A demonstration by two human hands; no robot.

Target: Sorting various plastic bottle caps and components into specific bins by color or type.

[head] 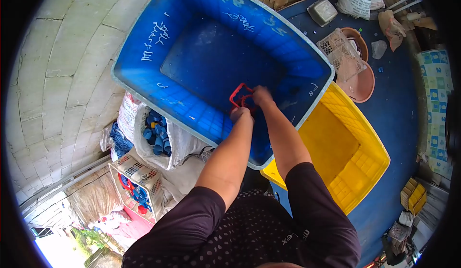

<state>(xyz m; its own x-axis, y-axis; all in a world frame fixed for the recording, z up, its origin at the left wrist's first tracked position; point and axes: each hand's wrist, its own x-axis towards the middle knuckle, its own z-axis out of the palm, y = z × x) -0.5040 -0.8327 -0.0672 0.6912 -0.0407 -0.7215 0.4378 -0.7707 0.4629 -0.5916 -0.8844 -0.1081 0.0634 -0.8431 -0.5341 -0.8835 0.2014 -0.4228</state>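
Note:
Both my arms reach down into a large blue plastic bin (216, 48) with handwritten white markings on its walls. My left hand (242, 114) is closed around the lower end of a red plastic piece (236, 91), which looks like an open frame or handle. On the piece's other side, my right hand (262, 95) grips it near the top; this hand is slightly blurred. More red plastic shows between the hands, and I cannot tell whether it is one part or several. The fingertips are mostly hidden. Beneath the hands, the bin's floor is dark blue with small pale specks.
A yellow plastic bin (324, 138) stands at the right, partly under the blue bin's rim. To the left are a white sack (173, 124) of blue plastic pieces (157, 134) and a perforated crate (144, 174) with red and blue parts. Pinkish basins (362, 84) lie beyond, by a block wall (68, 52).

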